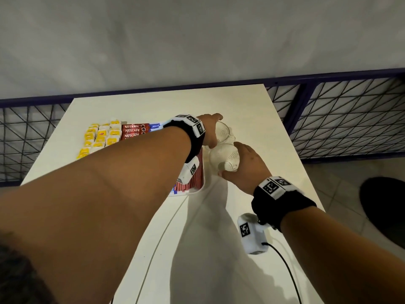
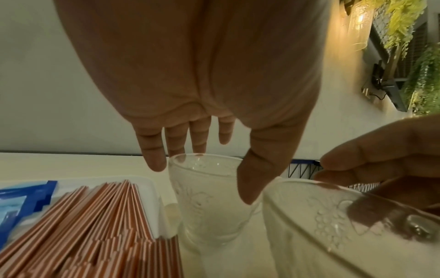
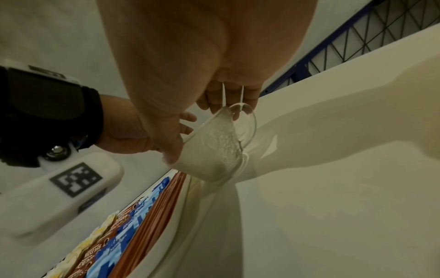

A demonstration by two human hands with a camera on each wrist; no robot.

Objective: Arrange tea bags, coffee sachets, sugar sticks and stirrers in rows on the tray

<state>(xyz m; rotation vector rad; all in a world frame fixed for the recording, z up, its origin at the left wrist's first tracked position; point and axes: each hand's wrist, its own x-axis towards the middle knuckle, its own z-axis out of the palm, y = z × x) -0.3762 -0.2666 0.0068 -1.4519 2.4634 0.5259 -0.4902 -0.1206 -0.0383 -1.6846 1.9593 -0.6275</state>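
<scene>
A white tray [image 1: 192,190] on the table holds yellow tea bags [image 1: 103,134], red Nescafe sachets [image 1: 133,130], blue sugar sticks [image 2: 19,203] and red-striped stirrers [image 2: 95,216] in rows; my left forearm hides much of it. Right of the tray stands an upright clear glass [image 2: 207,206]. My left hand [image 2: 209,169] grips it from above, thumb on the near wall and fingers at the far rim. Just nearer me, my right hand [image 1: 232,160] holds a second clear glass [image 1: 221,156] tilted on its side, base toward me, thumb and fingers wrapped round it [image 3: 214,150].
The white table [image 1: 219,238] ends close to the right of the glasses. A blue metal mesh fence [image 1: 350,119] runs behind and to the right. A black cable [image 1: 285,266] trails from my right wrist camera. A dark object [image 1: 385,205] lies on the floor.
</scene>
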